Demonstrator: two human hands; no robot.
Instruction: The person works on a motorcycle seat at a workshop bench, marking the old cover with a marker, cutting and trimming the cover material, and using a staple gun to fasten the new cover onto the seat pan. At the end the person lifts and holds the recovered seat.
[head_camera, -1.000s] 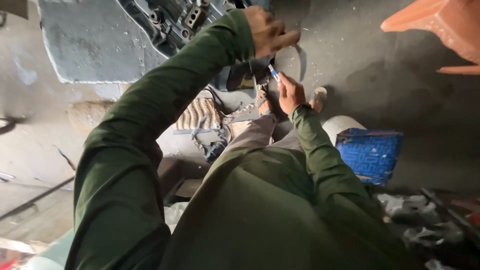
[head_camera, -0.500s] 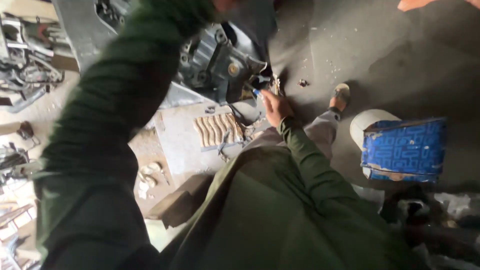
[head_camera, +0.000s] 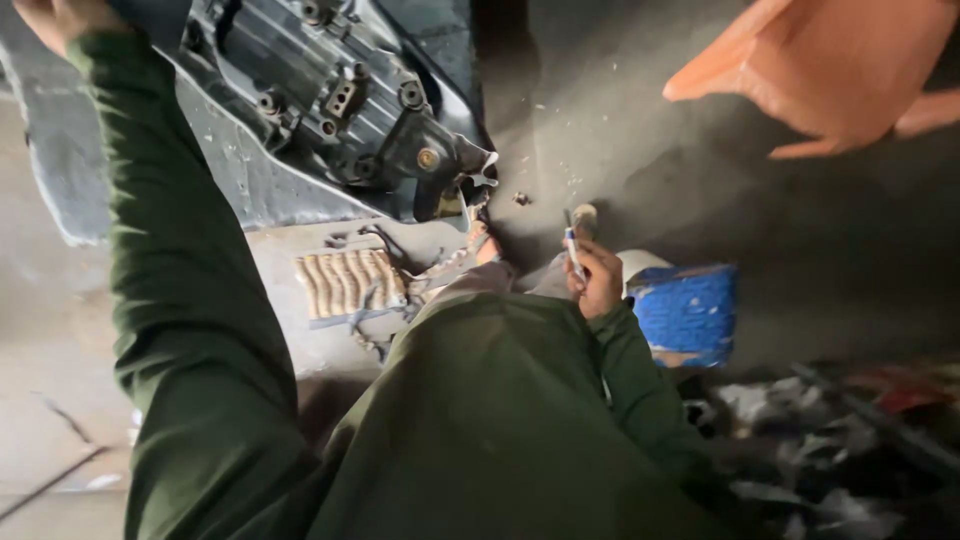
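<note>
A dark green sleeve (head_camera: 190, 330) is seen on the raised arm, and the same dark green covers the shirt (head_camera: 500, 430) across the chest. The large moulded vehicle panel (head_camera: 330, 110) is shown in dark grey-black, its ribbed inside faintly bluish, with a small brass-coloured fastener (head_camera: 428, 158) set in it. A tan, ridged mat piece (head_camera: 348, 283) is marked by parallel raised stripes. The slim tool (head_camera: 574, 250) is coloured white with a blue band. A bright blue woven sack (head_camera: 688, 312) is patterned with a fine weave. The plastic chair (head_camera: 850, 70) is coloured salmon orange. The floor (head_camera: 620, 130) is seen as dull grey concrete.
</note>
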